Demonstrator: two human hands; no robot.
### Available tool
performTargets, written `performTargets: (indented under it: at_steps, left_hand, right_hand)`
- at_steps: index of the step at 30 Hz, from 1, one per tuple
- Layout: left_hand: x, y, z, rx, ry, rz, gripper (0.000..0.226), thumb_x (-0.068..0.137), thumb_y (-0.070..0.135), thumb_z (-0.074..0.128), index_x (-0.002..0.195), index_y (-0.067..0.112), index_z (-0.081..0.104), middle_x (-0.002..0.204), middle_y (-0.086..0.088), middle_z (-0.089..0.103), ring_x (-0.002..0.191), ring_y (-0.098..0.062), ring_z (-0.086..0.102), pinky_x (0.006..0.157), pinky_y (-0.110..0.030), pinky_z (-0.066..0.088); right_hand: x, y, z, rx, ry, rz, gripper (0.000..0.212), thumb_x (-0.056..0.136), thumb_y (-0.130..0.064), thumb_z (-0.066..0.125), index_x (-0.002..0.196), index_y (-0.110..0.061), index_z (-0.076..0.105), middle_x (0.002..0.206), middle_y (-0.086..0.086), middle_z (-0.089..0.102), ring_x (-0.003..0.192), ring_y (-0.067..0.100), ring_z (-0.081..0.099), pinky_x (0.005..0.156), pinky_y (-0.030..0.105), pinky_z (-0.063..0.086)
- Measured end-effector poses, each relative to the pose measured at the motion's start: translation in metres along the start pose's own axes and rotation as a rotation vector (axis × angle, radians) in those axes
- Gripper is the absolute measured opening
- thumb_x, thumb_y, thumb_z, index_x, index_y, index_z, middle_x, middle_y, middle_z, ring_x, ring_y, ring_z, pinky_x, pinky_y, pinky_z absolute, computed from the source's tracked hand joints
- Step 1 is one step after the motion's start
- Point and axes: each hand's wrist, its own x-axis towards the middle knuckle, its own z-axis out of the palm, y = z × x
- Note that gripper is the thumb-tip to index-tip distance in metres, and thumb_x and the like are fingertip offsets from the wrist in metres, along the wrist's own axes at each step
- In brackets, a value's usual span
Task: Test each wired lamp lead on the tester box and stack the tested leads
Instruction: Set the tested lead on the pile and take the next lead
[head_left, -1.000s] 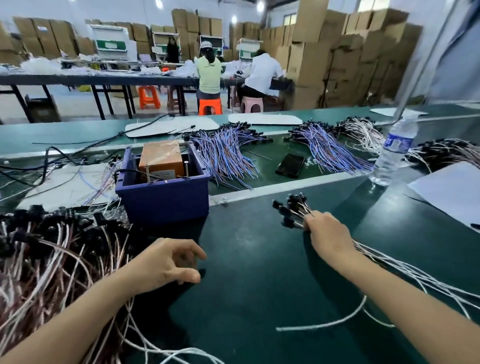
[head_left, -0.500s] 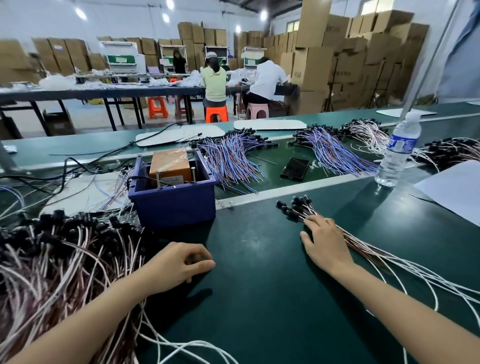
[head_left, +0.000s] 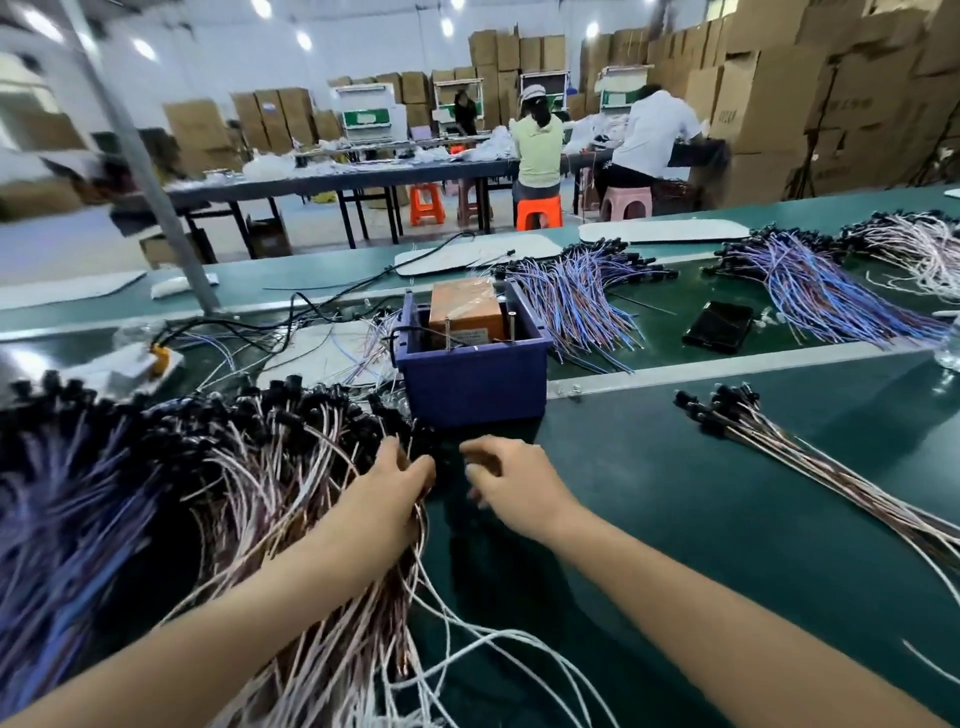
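Note:
A big pile of white and brown lamp leads (head_left: 244, 467) with black sockets covers the left of the green table (head_left: 675, 519). My left hand (head_left: 387, 493) lies on the pile's right edge, fingertips among the black sockets. My right hand (head_left: 511, 486) hovers close beside it with fingers curled toward the same sockets; blur hides whether it holds one. Just behind both hands stands the tester box (head_left: 472, 384), a blue bin with an orange unit (head_left: 465, 309) and two metal pins. A thin stack of leads (head_left: 758, 426) lies to the right, with no hand on it.
Bundles of blue and purple wires (head_left: 576, 296) and a black phone (head_left: 719, 326) lie on the belt behind the box. A water bottle (head_left: 949, 348) stands at the right edge. A metal post (head_left: 150, 197) rises at the left. People sit at a far table.
My right hand left the stack on the right and swung left to the pile's edge. My left hand moved forward onto the pile. The camera turned left.

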Motion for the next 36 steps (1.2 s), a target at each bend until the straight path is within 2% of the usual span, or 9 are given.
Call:
performTargets:
  at_steps: [4, 9, 12, 17, 24, 29, 32, 34, 36]
  left_hand:
    - [-0.005, -0.007, -0.006, -0.299, 0.119, -0.134, 0.027, 0.077, 0.004, 0.062, 0.094, 0.022, 0.051, 0.096, -0.002, 0.054, 0.079, -0.018, 0.056, 0.073, -0.022, 0.044]
    - [-0.015, -0.008, -0.013, -0.472, 0.217, -0.114, 0.027, 0.079, 0.003, 0.065, 0.087, 0.028, 0.058, 0.078, 0.006, 0.065, 0.057, -0.001, 0.054, 0.057, -0.010, 0.041]
    - [-0.012, -0.005, -0.014, -0.412, 0.231, -0.080, 0.026, 0.082, 0.010, 0.069, 0.093, 0.029, 0.055, 0.073, 0.007, 0.067, 0.060, 0.002, 0.057, 0.058, -0.008, 0.039]
    - [-0.006, 0.002, -0.011, -0.396, 0.229, -0.077, 0.022, 0.086, 0.016, 0.067, 0.100, 0.029, 0.057, 0.069, 0.006, 0.069, 0.059, 0.003, 0.058, 0.058, -0.009, 0.038]
    - [-0.003, 0.000, -0.013, -0.452, 0.201, -0.151, 0.011, 0.090, 0.011, 0.062, 0.081, 0.015, 0.068, 0.069, 0.003, 0.072, 0.061, -0.005, 0.067, 0.060, -0.012, 0.048]
    - [-0.004, -0.003, -0.023, -0.612, 0.245, -0.223, 0.014, 0.095, 0.009, 0.054, 0.084, 0.015, 0.059, 0.067, 0.003, 0.073, 0.056, -0.015, 0.068, 0.050, -0.023, 0.052]
    - [-0.002, 0.000, -0.034, -0.622, 0.294, -0.175, 0.013, 0.096, 0.010, 0.052, 0.085, 0.015, 0.056, 0.066, 0.006, 0.072, 0.049, -0.009, 0.062, 0.045, -0.014, 0.042]
    - [-0.001, 0.003, -0.038, -0.541, 0.280, -0.107, 0.014, 0.096, 0.012, 0.052, 0.084, 0.018, 0.055, 0.065, 0.009, 0.071, 0.039, -0.003, 0.049, 0.042, -0.011, 0.034]
    - [0.000, 0.006, -0.041, -0.535, 0.242, -0.085, 0.015, 0.097, 0.012, 0.051, 0.084, 0.019, 0.054, 0.063, 0.008, 0.071, 0.037, -0.003, 0.046, 0.043, -0.014, 0.036]
  right_hand:
    - [0.023, -0.020, 0.029, 0.425, 0.029, 0.300, 0.013, 0.090, -0.011, 0.060, 0.102, -0.009, 0.063, 0.092, 0.007, 0.063, 0.059, 0.021, 0.061, 0.077, 0.038, 0.057]
    - [0.018, -0.026, 0.024, 0.670, -0.070, 0.380, 0.014, 0.093, -0.019, 0.061, 0.095, -0.005, 0.061, 0.079, 0.009, 0.058, 0.048, 0.015, 0.053, 0.047, 0.024, 0.049]
    - [0.012, -0.028, 0.017, 0.776, -0.125, 0.365, 0.019, 0.092, -0.024, 0.063, 0.092, -0.006, 0.064, 0.075, 0.009, 0.063, 0.045, 0.012, 0.055, 0.047, 0.023, 0.050]
    - [0.008, -0.023, 0.012, 0.793, -0.076, 0.374, 0.021, 0.088, -0.005, 0.064, 0.107, 0.003, 0.060, 0.073, 0.010, 0.062, 0.050, 0.011, 0.055, 0.047, 0.019, 0.049]
    - [0.008, -0.012, 0.007, 0.996, -0.010, 0.452, 0.010, 0.090, -0.001, 0.061, 0.082, -0.005, 0.056, 0.071, 0.009, 0.061, 0.060, 0.016, 0.058, 0.048, 0.020, 0.052]
    - [0.005, 0.001, -0.002, 0.712, -0.057, 0.462, 0.014, 0.088, -0.005, 0.065, 0.078, -0.001, 0.057, 0.066, 0.013, 0.057, 0.043, 0.013, 0.058, 0.044, 0.021, 0.049]
    - [0.006, 0.004, -0.009, 0.510, -0.015, 0.440, 0.016, 0.087, -0.010, 0.068, 0.078, -0.003, 0.057, 0.070, 0.016, 0.061, 0.043, 0.017, 0.060, 0.044, 0.026, 0.052]
    - [0.007, 0.002, -0.014, 0.335, 0.193, 0.264, 0.008, 0.085, -0.006, 0.065, 0.088, -0.008, 0.059, 0.084, 0.013, 0.066, 0.059, 0.018, 0.063, 0.062, 0.033, 0.058]
    - [0.003, -0.002, -0.018, 0.012, 0.438, -0.172, 0.035, 0.079, 0.001, 0.059, 0.110, -0.015, 0.058, 0.115, 0.003, 0.061, 0.094, 0.013, 0.057, 0.094, 0.022, 0.045]
